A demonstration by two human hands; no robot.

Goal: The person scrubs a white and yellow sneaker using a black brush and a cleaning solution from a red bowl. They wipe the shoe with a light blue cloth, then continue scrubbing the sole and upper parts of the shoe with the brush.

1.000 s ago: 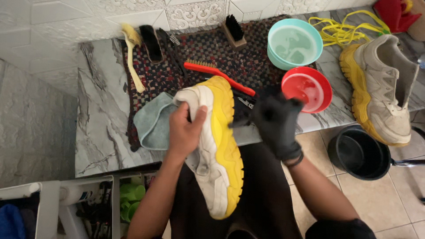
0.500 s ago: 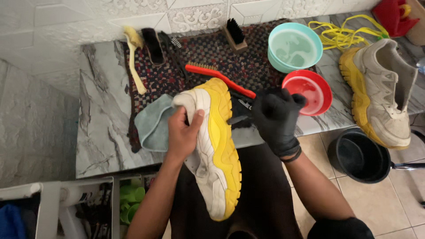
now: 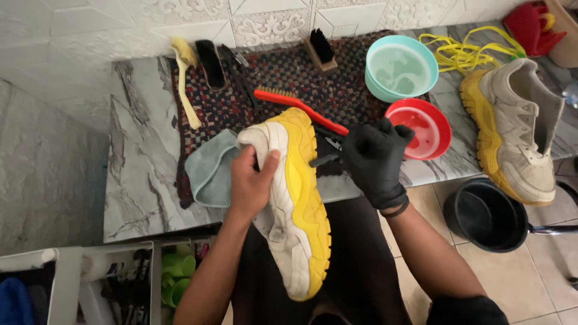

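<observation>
My bare left hand (image 3: 251, 180) grips the upper of a white sneaker with a thick yellow sole (image 3: 295, 204), held on its side over my lap with the toe toward the marble counter (image 3: 138, 174). My right hand (image 3: 374, 157), in a black glove, is closed around a small dark brush (image 3: 325, 157) whose end touches the yellow sole. A light blue cloth (image 3: 211, 168) lies under the shoe's toe at the counter's edge.
A woven mat (image 3: 289, 78) holds a red-handled brush (image 3: 301, 108), a wooden brush (image 3: 319, 49), a black brush (image 3: 211, 60) and a yellow one (image 3: 185, 78). A teal bowl of water (image 3: 400, 72), a red bowl (image 3: 424, 126), the second sneaker (image 3: 518, 126), yellow laces (image 3: 469, 51); a black pot (image 3: 487, 213) on the floor.
The gloved right hand has shifted slightly along the sole with the small brush. The left hand keeps its grip on the shoe, which has barely moved.
</observation>
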